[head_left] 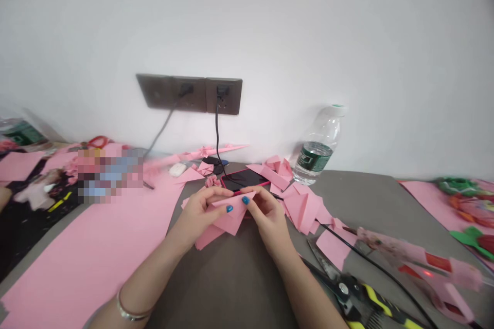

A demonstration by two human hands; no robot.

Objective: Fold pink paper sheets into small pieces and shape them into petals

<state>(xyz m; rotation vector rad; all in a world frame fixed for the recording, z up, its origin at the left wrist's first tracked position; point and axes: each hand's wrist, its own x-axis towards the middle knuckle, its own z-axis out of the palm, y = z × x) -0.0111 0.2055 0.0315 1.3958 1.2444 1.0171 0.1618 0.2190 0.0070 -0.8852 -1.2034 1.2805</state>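
Both hands meet at a folded piece of pink paper (231, 206) over the grey table. My left hand (203, 213) pinches its left part, thumb on top and fingers behind. On the right, my right hand (269, 211) grips the upper corner between thumb and fingers. More pink paper pieces (208, 236) lie under and beside my left hand. Just beyond the hands is a dark phone (247, 179) with a pink edge, partly covered by paper. A pile of folded pink pieces (303, 208) sits right of my right hand.
Large pink sheets (104, 247) cover the left side. A water bottle (318, 149) stands by the wall. At the right lie a pink glue gun (428, 267), its black cable, and yellow-black pliers (358, 295). Cords run from a wall socket (224, 95). Someone's arm (4, 198) shows far left.
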